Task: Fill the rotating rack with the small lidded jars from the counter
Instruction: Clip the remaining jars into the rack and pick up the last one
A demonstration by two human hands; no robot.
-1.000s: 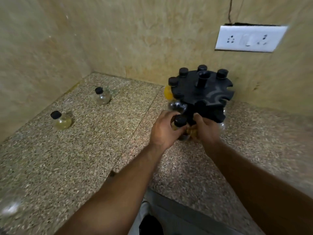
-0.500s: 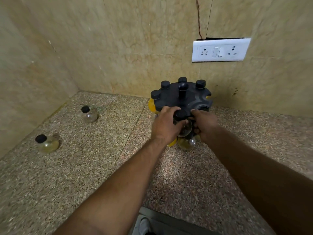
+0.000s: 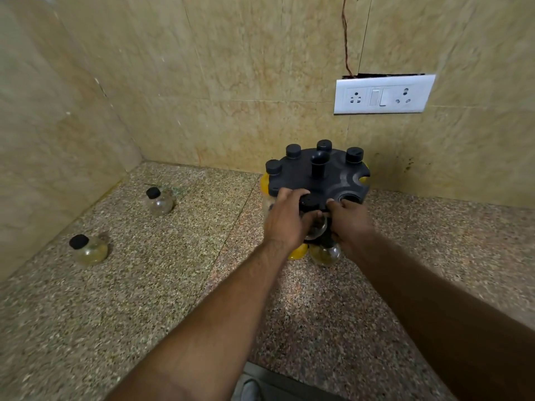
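A black rotating rack [image 3: 333, 176] stands on the granite counter [image 3: 144, 285] near the back wall, with several black-lidded jars in its upper slots. My left hand [image 3: 285, 222] grips a small glass jar [image 3: 314, 224] with a black lid at the rack's front edge. From the other side, my right hand [image 3: 348, 222] curls its fingers on the same jar. Below them hang a clear jar [image 3: 325, 253] and a yellow one [image 3: 298, 251] on the lower tier. Two loose jars stand at the left: one [image 3: 158, 201] farther back, one [image 3: 88, 250] nearer.
Tiled walls meet in a corner at the back left. A white switch and socket plate [image 3: 383, 94] is on the wall above the rack. An open slot [image 3: 348, 198] shows at the rack's front right. The counter's front edge runs below my arms.
The view has tilted up, so the rack and wall plate sit lower in frame. Both hands have lifted the jar from below the rack's rim up to its front edge.
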